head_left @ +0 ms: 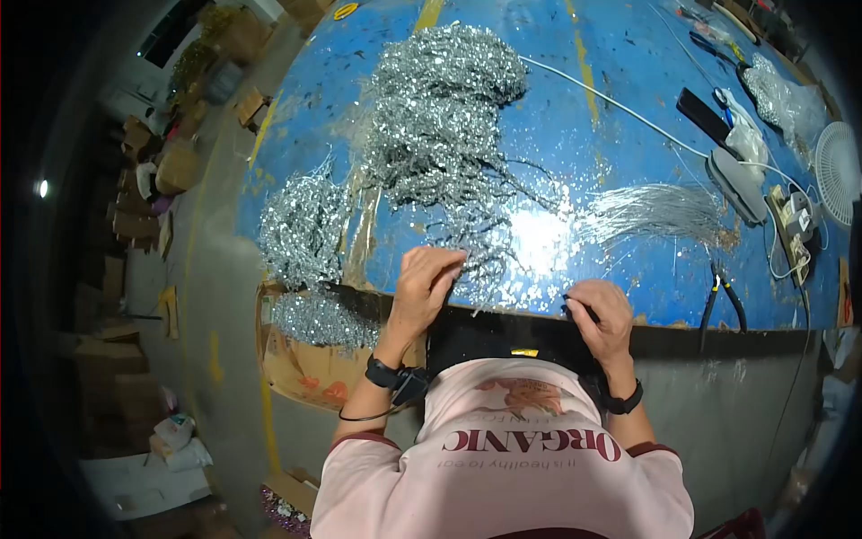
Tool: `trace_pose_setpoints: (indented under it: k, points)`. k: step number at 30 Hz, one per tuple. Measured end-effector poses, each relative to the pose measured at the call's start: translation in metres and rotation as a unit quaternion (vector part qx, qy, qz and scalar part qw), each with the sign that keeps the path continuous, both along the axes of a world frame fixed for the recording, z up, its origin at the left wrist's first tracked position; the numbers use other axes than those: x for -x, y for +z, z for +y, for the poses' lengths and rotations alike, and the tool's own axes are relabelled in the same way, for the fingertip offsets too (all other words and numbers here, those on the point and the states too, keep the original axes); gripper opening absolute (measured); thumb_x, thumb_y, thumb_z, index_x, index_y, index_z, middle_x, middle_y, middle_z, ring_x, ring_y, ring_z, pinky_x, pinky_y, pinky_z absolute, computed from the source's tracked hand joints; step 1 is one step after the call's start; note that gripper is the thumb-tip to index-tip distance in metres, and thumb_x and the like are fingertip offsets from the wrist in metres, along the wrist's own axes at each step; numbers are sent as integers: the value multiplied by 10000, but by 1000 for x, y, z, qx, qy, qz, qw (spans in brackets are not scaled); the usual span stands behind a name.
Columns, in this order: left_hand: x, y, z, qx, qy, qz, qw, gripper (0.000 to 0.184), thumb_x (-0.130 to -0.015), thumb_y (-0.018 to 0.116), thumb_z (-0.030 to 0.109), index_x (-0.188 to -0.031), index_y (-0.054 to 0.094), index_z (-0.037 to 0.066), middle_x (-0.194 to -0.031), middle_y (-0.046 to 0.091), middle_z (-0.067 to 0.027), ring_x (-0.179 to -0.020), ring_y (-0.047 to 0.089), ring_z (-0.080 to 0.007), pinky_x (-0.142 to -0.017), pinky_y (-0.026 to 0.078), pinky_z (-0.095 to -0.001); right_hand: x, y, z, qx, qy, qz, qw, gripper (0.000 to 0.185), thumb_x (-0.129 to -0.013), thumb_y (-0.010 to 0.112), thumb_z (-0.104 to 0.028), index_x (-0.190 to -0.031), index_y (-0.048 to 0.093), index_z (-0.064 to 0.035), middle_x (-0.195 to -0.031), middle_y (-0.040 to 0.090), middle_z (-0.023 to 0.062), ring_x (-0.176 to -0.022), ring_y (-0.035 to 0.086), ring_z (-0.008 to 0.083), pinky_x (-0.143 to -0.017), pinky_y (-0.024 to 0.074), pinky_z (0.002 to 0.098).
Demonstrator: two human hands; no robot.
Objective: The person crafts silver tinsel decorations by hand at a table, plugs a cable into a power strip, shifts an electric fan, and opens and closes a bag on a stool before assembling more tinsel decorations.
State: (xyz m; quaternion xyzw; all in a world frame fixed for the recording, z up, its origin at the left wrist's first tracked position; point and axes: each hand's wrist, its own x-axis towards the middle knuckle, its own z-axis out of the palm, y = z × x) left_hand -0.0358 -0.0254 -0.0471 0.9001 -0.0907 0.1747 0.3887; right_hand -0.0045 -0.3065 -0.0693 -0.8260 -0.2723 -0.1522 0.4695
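My left hand (426, 286) is closed in a pinch at the near side of the table, its fingertips at the loose ends of silver tinsel strands (485, 244). Behind it lies a big heap of silver tinsel (440, 108). To the right, my right hand (603, 316) is curled over the table edge with thumb and fingers together; a small dark bit shows at the fingertips, too small to name. Beyond that hand, a bundle of thin silver wires (660, 213) is spread on the blue table (557, 117).
More tinsel (305, 229) hangs off the left edge into a cardboard box (305, 364). Pliers (723, 296) lie near the right front edge. Farther right are a grey device (736, 186), a power strip (790, 229), a white fan (835, 171) and a white cable (620, 106).
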Motion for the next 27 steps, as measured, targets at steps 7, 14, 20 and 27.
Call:
trace_pose_setpoints:
  k: [7, 14, 20, 27]
  points:
    - [-12, 3, -28, 232, 79, 51, 968, 168, -833, 592, -33, -988, 636, 16, -930, 612, -72, -822, 591, -129, -704, 479, -249, 2, 10, 0, -40, 54, 32, 997, 145, -733, 683, -44, -873, 645, -57, -900, 646, 80, -853, 608, 266, -731, 453, 357]
    - [-29, 6, -75, 456, -25, 194, 868, 145, -861, 590, -10, -1005, 602, -28, -919, 615, -35, -753, 590, -75, -689, 479, -193, 0, 28, 28, 9, 70, -68, 995, 372, -709, 699, -53, -1070, 625, -107, -1167, 570, 74, -919, 595, 258, -746, 472, 348]
    - [-16, 2, -80, 319, -77, 198, 924, 165, -856, 598, 45, -1019, 617, 24, -995, 608, -56, -845, 565, -107, -747, 444, -240, -5, 18, 28, -80, 83, -18, 993, 245, -671, 715, -46, -905, 647, -73, -912, 610, 58, -800, 582, 239, -675, 468, 339]
    - [4, 5, -63, 123, -147, 98, 977, 331, -759, 668, 26, -1086, 619, 7, -1058, 635, -121, -977, 595, -261, -955, 395, -400, 5, 6, 33, -176, 126, 142, 966, 241, -735, 702, -59, -966, 634, -36, -936, 605, 101, -873, 582, 246, -745, 470, 334]
